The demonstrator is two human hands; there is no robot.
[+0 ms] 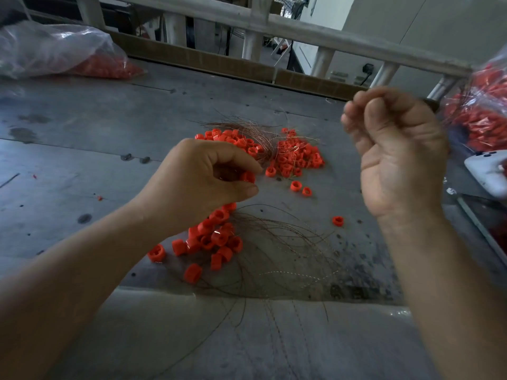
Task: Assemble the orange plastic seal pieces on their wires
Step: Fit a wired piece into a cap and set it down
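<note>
orange seal piece (248, 176) is up off the desk (82, 133), pinched at the tip of the left hand (203, 182), with thumb and forefinger fingers (250, 191) closed on it and the rest curled behind. across from the left hand and raised higher, the right hand (397, 149) is lifted with its fingers (354, 116) curled in and the thumb tucked against them. it looks like a pulling or threading pose, but any wire in there is too fine to make out, so i cannot tell whether it grips one.

my read: we're at the threading step, one seal picked and a wire end to be fed through it. the next move calls for bringing the two hands together, lining a thin wire tip up with the small hole in the seal, and holding the piece steady so it doesn't turn in the pinch.

just under the left hand sits a near heap of seals (216, 238), with loose wires (288, 242) fanning out beside it. beyond the left hand lies a far heap (297, 159), with a wire bundle (255, 137) laid across it. two stray seals (295, 185) sit just past its fingertips. far off to either side of the left hand, clear bags (104, 65) of more orange pieces wait.
</note>
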